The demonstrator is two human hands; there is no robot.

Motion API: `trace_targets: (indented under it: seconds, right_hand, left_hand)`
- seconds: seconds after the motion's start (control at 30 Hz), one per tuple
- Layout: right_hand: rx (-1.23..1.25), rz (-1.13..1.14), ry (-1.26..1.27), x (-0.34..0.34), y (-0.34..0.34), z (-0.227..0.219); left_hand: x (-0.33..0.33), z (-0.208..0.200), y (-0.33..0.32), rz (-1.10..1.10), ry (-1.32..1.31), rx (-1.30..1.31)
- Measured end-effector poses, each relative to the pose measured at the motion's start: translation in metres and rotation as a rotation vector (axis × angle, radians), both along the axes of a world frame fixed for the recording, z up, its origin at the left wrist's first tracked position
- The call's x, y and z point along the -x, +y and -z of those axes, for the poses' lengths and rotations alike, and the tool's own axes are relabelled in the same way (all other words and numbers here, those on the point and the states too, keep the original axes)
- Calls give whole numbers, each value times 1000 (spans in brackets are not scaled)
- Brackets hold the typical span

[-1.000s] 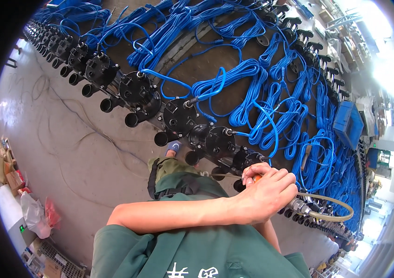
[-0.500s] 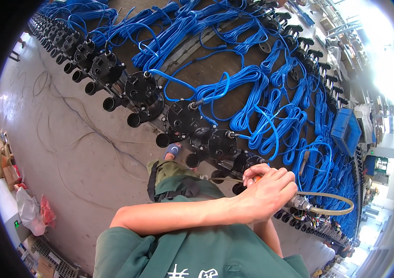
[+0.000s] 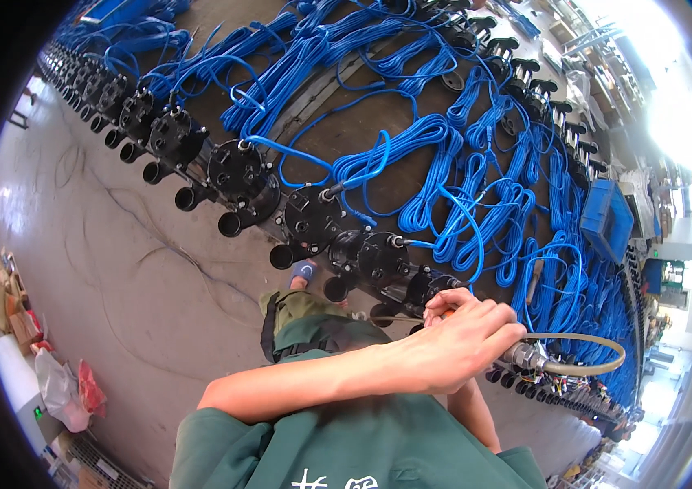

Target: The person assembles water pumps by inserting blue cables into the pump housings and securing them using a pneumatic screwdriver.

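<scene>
My left hand [image 3: 476,338] is closed around a hose-fed hand tool [image 3: 518,356], which has a metal fitting at its rear end. A bit of orange shows between the fingers, and a translucent hose [image 3: 594,369] loops from the fitting to the right. My right forearm [image 3: 474,414] runs up beneath the left hand, so most of the right hand is hidden. Curled fingers at the tool's front could belong to either hand. Just beyond them stands a black cylindrical housing [image 3: 430,285] in a long row. The neighbouring black housing [image 3: 378,255] has a blue cable plugged into its top.
Bundled blue cables [image 3: 399,155] cover the dark surface behind the row. A second row of black housings [image 3: 525,81] runs along the far right, near a blue crate [image 3: 606,218]. Loose cords lie on the floor [image 3: 118,285]. Plastic bags [image 3: 61,389] sit at lower left.
The housings and cables have shifted slightly left in the picture as the view moves. Both arms and the tool stay in nearly the same place, with the grip unchanged.
</scene>
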State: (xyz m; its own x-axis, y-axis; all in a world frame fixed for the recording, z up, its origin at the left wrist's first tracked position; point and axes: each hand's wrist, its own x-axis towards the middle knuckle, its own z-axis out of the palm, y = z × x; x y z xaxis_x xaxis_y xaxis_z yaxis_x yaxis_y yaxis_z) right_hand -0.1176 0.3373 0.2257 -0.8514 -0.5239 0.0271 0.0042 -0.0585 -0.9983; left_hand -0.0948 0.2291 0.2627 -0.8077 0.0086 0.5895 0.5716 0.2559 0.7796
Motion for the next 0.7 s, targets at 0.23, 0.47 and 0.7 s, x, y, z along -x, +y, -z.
trace_targets:
  seconds: [0.23,0.47,0.7]
  right_hand:
    - [45,34,338,9,23,-38]
    - [161,335,276,19,37,-39]
    - [262,722,428,47,43,-67]
  left_hand:
    - [3,-62,-2,142,142,162]
    - [46,-77,21,449,60,236]
    - [201,-75,-21,495,-132,319]
